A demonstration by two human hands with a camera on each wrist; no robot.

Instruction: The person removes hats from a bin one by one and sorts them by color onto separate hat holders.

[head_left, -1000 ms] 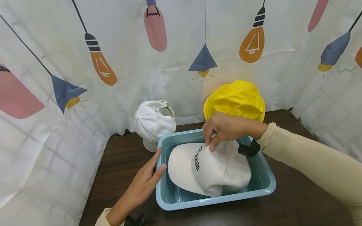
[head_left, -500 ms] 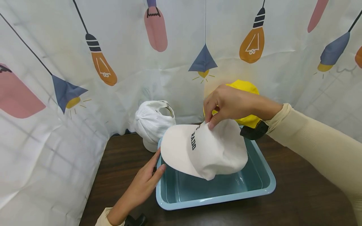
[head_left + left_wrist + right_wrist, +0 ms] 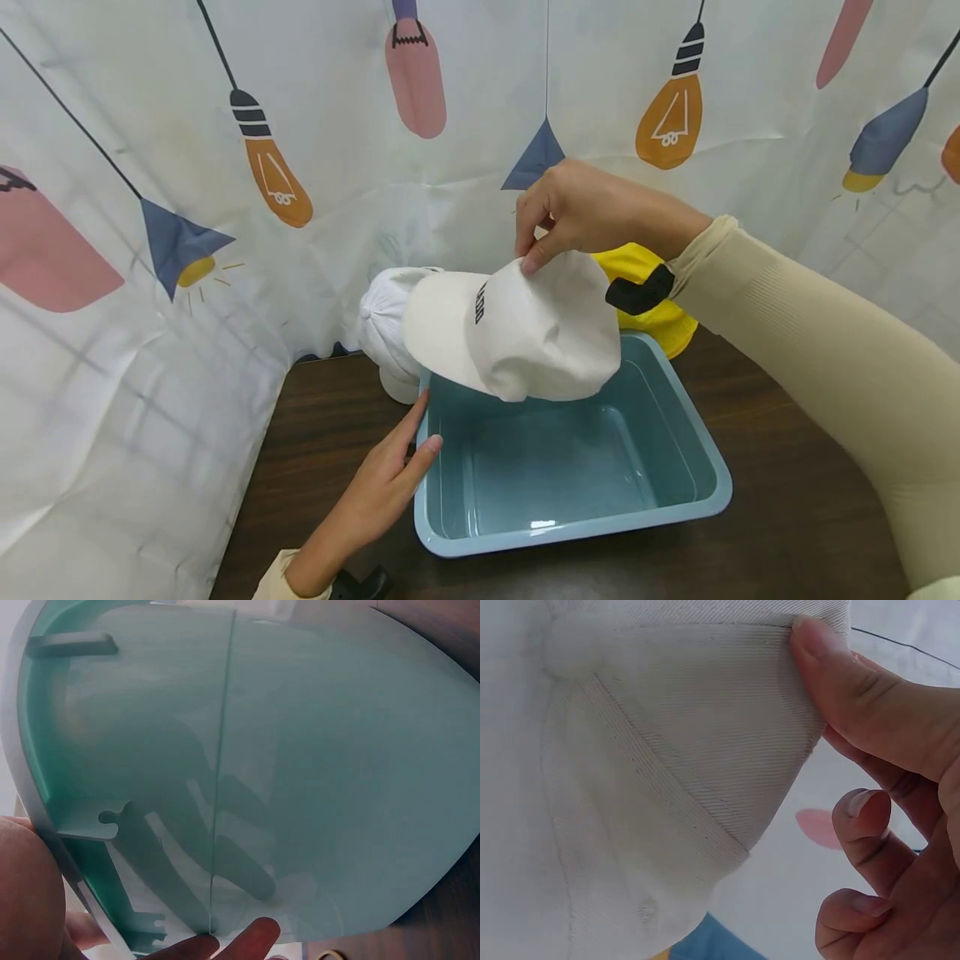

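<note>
In the head view my right hand (image 3: 588, 208) pinches the crown of a white baseball cap (image 3: 547, 333) with dark lettering. The cap hangs over the back of a light blue plastic basin (image 3: 573, 533), its brim pointing left. In the right wrist view my thumb presses the cap's seamed fabric (image 3: 705, 712), while the other fingers (image 3: 862, 817) curl away from it. My left hand (image 3: 382, 483) holds the basin's left rim, thumb over the edge. The left wrist view shows my fingertips (image 3: 255, 937) against the basin's outer wall (image 3: 337, 765).
Another white cap (image 3: 382, 317) stands behind the basin at left, partly covered by the held one. A yellow hat (image 3: 663, 321) sits at back right, partly behind my right arm. The dark wooden table (image 3: 315, 425) meets a printed curtain (image 3: 337, 167) behind.
My right hand has lifted the white cap up out of the basin and moved it back and slightly left. The basin's floor now shows. My left hand has stayed at the rim.
</note>
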